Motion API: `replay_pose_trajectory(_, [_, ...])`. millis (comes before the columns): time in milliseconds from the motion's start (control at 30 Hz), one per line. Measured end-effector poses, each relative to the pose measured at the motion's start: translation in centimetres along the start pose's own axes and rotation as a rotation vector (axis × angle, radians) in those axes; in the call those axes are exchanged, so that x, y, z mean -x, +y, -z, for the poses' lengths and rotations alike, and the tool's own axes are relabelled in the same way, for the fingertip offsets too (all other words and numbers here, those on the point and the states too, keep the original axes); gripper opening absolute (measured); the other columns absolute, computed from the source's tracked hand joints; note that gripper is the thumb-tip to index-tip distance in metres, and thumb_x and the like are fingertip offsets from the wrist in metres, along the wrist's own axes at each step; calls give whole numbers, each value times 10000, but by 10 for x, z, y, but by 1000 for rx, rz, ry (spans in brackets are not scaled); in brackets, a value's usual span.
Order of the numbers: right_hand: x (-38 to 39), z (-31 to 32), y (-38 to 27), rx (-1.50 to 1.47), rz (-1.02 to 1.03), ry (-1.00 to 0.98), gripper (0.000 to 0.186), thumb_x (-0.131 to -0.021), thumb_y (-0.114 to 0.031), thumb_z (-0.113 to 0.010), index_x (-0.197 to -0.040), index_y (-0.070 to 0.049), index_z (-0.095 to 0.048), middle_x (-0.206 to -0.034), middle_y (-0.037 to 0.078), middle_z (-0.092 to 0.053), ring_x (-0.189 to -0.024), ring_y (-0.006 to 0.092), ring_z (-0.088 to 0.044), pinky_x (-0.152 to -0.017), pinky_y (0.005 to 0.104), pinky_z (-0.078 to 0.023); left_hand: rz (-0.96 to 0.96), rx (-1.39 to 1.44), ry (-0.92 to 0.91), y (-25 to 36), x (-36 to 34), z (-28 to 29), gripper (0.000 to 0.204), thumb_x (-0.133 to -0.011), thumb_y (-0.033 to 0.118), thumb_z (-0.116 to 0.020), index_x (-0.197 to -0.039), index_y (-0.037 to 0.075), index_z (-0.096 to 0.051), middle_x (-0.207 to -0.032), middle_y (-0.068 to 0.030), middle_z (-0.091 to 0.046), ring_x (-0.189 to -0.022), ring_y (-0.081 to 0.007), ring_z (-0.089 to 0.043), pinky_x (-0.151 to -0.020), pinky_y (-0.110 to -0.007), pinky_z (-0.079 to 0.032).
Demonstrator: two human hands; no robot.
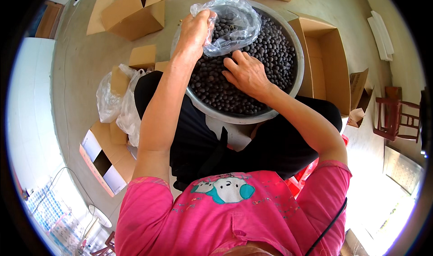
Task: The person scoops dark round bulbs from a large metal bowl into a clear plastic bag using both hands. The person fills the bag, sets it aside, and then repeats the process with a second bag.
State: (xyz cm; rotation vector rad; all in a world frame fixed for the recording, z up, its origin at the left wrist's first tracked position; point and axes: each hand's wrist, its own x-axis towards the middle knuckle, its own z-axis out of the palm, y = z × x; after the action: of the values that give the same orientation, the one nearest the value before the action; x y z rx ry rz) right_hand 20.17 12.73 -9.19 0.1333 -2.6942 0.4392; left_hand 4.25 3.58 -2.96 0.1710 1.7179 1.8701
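Observation:
A wide metal basin (298,62) in front of me is filled with small round dark fruits or nuts (221,87); their exact kind I cannot make out. At its far left, my left hand (197,29) grips the rim of a clear plastic bag (241,37), fingers closed around the film. The bag's mouth gapes over the heap, and dark balls show in or through it. Just below the bag, my right hand (247,73) rests on the heap with curled fingers. Its fingertips are partly hidden, so whether they hold any balls does not show.
An open cardboard box (331,66) stands close to the basin's right. More cardboard boxes (135,19) lie at the far left, with another carton (110,159) nearer. Clear plastic bags (128,102) sit by my left knee. A wooden chair (394,116) is at the right.

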Motion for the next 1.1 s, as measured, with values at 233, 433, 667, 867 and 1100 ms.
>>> replay_pose_trajectory(233, [3,-14,6,9,-42,-11,238,-813,-266,-682,-903,-113,-524,-829,69,-492,-696,216,-600,-555,366,-506,-1,8,-15,-2,-3,4,232,-949,234,-505,-898,28,-601,-582,46,-432,-444,-55,-344,-396,-236,-275])
replay_pose_trajectory(433, [3,-10,5,11,21,73,217,-824,-269,-671,-878,-120,-523,-810,59,-497,-628,211,-614,-513,356,-498,0,-3,-9,-2,-3,3,238,-955,238,-501,-896,29,-597,-591,43,-438,-451,-54,-348,-400,-236,-279])
replay_pose_trajectory(667, [7,-15,7,48,19,39,218,-831,-266,-663,-844,-109,-513,-768,50,-502,-597,203,-613,-460,342,-477,8,-15,-13,-1,-1,2,254,-960,251,-497,-902,26,-601,-590,42,-440,-453,-58,-356,-406,-235,-290])
replay_pose_trajectory(867, [7,-19,10,36,19,40,236,-858,-288,-645,-817,-103,-504,-712,55,-530,-556,224,-612,-447,348,-478,-3,-7,-8,-1,1,1,259,-964,253,-490,-901,27,-601,-588,39,-444,-452,-58,-360,-404,-235,-293])
replay_pose_trajectory(1100, [5,-23,15,17,-28,25,255,-888,-316,-617,-811,-98,-510,-682,72,-577,-524,263,-611,-440,376,-482,1,-16,-29,-2,-2,2,241,-959,236,-489,-901,29,-598,-587,41,-444,-449,-53,-356,-400,-229,-286])
